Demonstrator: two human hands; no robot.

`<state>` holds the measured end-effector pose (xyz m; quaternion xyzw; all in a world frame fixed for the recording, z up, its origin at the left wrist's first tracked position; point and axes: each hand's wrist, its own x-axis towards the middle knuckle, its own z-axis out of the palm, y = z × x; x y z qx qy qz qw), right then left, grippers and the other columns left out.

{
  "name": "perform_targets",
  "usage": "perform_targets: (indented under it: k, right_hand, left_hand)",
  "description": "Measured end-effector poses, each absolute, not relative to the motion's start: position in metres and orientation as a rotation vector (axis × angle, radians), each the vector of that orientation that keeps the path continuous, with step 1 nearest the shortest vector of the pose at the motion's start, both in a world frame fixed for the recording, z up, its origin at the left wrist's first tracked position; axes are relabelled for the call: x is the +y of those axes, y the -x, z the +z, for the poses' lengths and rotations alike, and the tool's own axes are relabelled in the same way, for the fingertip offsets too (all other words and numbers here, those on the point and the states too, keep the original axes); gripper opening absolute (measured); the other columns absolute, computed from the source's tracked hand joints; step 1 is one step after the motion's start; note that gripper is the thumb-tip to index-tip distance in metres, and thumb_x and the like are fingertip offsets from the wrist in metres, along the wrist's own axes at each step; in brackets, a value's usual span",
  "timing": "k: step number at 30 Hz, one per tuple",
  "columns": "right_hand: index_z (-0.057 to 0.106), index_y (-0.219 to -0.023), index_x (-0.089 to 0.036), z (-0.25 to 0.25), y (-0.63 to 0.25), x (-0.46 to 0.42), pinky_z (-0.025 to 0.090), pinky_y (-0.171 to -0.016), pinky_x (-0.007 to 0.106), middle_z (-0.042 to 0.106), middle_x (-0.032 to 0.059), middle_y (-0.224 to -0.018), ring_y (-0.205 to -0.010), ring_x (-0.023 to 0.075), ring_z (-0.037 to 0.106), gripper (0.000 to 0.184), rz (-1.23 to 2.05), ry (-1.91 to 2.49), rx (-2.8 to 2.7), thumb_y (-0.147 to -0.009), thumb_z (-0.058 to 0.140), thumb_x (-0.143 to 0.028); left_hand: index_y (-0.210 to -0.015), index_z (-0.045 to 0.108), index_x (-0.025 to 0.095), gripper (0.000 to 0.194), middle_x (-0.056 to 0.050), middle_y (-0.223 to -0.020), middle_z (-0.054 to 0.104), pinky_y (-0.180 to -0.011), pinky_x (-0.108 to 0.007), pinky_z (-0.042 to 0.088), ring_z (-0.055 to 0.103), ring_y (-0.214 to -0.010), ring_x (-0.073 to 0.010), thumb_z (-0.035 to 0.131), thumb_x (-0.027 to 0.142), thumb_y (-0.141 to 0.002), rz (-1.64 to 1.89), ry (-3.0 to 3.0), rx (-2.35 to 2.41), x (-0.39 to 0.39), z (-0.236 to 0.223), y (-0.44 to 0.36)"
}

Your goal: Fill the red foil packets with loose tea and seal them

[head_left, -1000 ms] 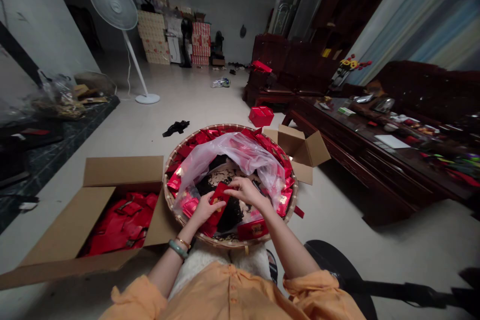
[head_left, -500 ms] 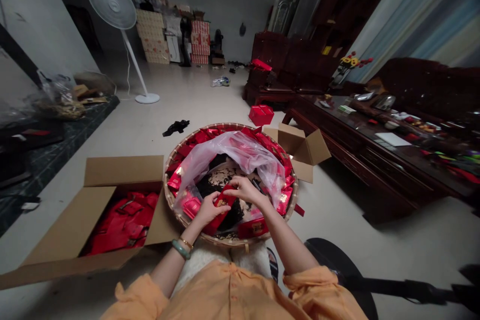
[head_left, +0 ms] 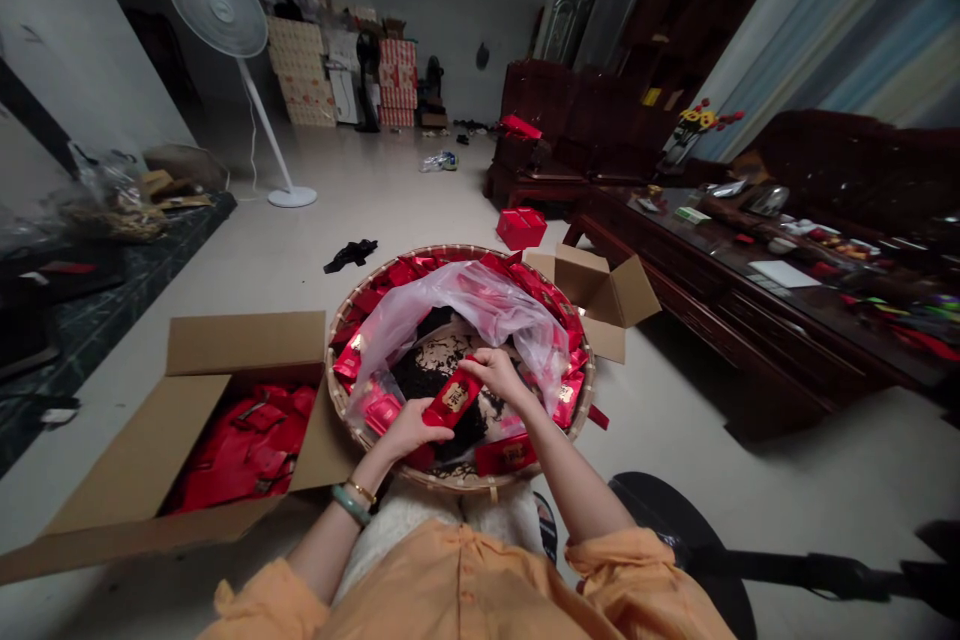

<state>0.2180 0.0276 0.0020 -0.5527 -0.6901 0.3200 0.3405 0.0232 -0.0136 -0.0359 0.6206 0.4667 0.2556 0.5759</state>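
**Head view: a glossy red packet with a gold label (head_left: pixel 452 398) held between two bare hands over a round woven bamboo basket (head_left: pixel 450 249)**

The packet sits slantwise above the basket's middle, clear of its rim. The left hand (head_left: pixel 409 430) lies beneath the lower end, its fingers curled round and pressed together under the packet. The right hand (head_left: pixel 499 375) reaches the upper end, its fingertips (head_left: pixel 474 363) bunched in a pinch on the corner. This two-ended hold seems to keep the label face up and in view.

Below lies a dark loose material (head_left: pixel 412 375) on a patterned lining. A crumpled clear plastic bag (head_left: pixel 465 305) is bunched towards the far side, perhaps to keep it out of the hands' way, and loose red packets (head_left: pixel 349 362) line the rim.

An open brown cardboard box (head_left: pixel 247 340) of red packets abuts the basket's left edge, and a smaller open cardboard box (head_left: pixel 600 295) touches its far right edge. Bare tiled floor (head_left: pixel 660 460) leaves open room to the right. Further off stands a dark wooden bench (head_left: pixel 660 265).
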Motion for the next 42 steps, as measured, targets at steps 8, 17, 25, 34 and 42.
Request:
perform_targets:
  k: [8, 17, 25, 34, 42]
  right_hand:
    - [0.064, -0.067, -0.017, 0.032, -0.199, 0.006, 0.028, -0.055, 0.023, 0.05, 0.0019, -0.071, -0.065, 0.0114, 0.044, 0.039, 0.314, 1.156, -2.377, -0.086, 0.049, -0.048]
    - [0.062, -0.081, -0.02, 0.049, -0.191, -0.001, 0.034, -0.06, 0.023, 0.055, 0.0026, -0.081, -0.072, 0.0132, 0.05, 0.026, 0.307, 1.192, -2.417, -0.083, 0.056, -0.045]
    - [0.046, -0.053, -0.017, 0.015, -0.2, 0.016, 0.026, -0.048, 0.021, 0.037, -0.0043, -0.051, -0.051, 0.009, 0.035, 0.043, 0.728, 1.432, -1.808, -0.076, 0.055, -0.053]
    - [0.053, -0.055, -0.017, -0.002, -0.2, 0.026, 0.03, -0.05, 0.021, 0.044, -0.0039, -0.052, -0.052, 0.0089, 0.037, 0.037, 0.95, 1.332, -1.553, -0.068, 0.06, -0.051]
    - [0.053, -0.066, -0.017, -0.01, -0.201, 0.021, 0.032, -0.047, 0.019, 0.049, -0.0061, -0.056, -0.051, 0.0081, 0.043, 0.033, 1.073, 1.328, -1.553, -0.06, 0.071, -0.044]
  left_hand:
    - [-0.09, 0.066, 0.012, 0.041, -0.005, -0.087, 0.07, -0.079, -0.033, 0.048, 0.063, -0.082, -0.0207, 0.078, 0.023, -0.053, 0.693, -1.367, 0.871, -0.008, -0.042, -0.034]
    - [-0.073, 0.066, 0.01, 0.03, -0.004, -0.072, 0.068, -0.068, -0.03, 0.048, 0.061, -0.069, -0.0182, 0.078, 0.03, -0.053, 0.864, -1.293, 0.92, -0.006, -0.041, -0.041]
    - [-0.093, 0.062, 0.012, 0.048, -0.003, -0.079, 0.068, -0.067, -0.027, 0.048, 0.062, -0.071, -0.0167, 0.076, 0.037, -0.055, 0.926, -1.104, 0.953, 0.0, -0.027, -0.044]
    - [-0.078, 0.061, 0.012, 0.035, 0.001, -0.063, 0.063, -0.054, -0.022, 0.043, 0.056, -0.054, -0.0111, 0.071, 0.041, -0.061, 0.985, -0.959, 0.962, 0.011, -0.015, -0.05]
    - [-0.067, 0.06, 0.013, 0.036, 0.003, -0.055, 0.058, -0.049, -0.019, 0.039, 0.053, -0.051, -0.0099, 0.07, 0.047, -0.06, 1.2, -1.088, 1.16, 0.011, -0.02, -0.055]
